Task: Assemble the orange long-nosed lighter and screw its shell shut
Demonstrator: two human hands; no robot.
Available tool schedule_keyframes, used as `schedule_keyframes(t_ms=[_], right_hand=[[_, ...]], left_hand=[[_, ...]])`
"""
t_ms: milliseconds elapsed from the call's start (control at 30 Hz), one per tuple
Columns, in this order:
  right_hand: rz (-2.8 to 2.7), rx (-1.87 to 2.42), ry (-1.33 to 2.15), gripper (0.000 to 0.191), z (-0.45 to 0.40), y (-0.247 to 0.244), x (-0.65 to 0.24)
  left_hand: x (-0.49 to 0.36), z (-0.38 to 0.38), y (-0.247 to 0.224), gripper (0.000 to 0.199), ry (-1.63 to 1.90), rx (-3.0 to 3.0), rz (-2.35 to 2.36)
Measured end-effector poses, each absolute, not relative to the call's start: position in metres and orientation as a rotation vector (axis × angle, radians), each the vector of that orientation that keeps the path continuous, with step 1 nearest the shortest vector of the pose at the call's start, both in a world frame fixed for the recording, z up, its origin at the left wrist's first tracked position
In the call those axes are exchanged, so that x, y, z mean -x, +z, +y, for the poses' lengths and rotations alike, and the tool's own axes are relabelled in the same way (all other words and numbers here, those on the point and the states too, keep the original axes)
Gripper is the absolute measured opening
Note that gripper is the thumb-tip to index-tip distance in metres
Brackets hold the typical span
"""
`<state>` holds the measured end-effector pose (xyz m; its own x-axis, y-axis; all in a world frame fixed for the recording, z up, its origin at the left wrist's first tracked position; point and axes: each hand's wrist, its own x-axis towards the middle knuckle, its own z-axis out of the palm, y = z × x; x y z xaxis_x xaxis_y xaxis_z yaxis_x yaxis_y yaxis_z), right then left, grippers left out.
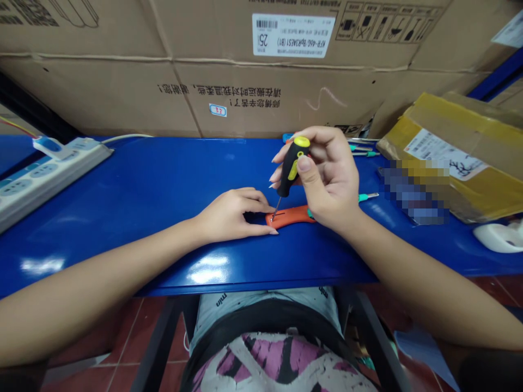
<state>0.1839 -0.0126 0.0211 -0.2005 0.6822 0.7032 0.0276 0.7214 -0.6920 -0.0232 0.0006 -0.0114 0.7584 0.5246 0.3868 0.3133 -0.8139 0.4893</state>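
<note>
An orange-handled tool lies flat on the blue table. Its left end sits between the thumb and fingers of my left hand, which grips it against the tabletop. Above it my right hand is closed around a black and yellow screwdriver. The screwdriver leans slightly, and its thin shaft reaches down to a small metal screw at the orange handle's left end. Part of the orange tool is hidden behind my right hand; a metal tip with a green collar shows to the right of that hand.
A white power strip lies at the left. Cardboard boxes stand along the back. More green-collared metal tips lie behind my right hand. At the right are a taped box, a pixelated object and a white object.
</note>
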Motion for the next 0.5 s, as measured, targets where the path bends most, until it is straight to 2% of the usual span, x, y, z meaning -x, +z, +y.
schedule_keyframes(t_ms=[500], right_hand=[[-1.670,0.517,0.644,0.023,-0.0141,0.0227,-0.1822]], left_hand=[[0.0232,0.0005,-0.0112,0.035,0.726,-2.557,0.647]])
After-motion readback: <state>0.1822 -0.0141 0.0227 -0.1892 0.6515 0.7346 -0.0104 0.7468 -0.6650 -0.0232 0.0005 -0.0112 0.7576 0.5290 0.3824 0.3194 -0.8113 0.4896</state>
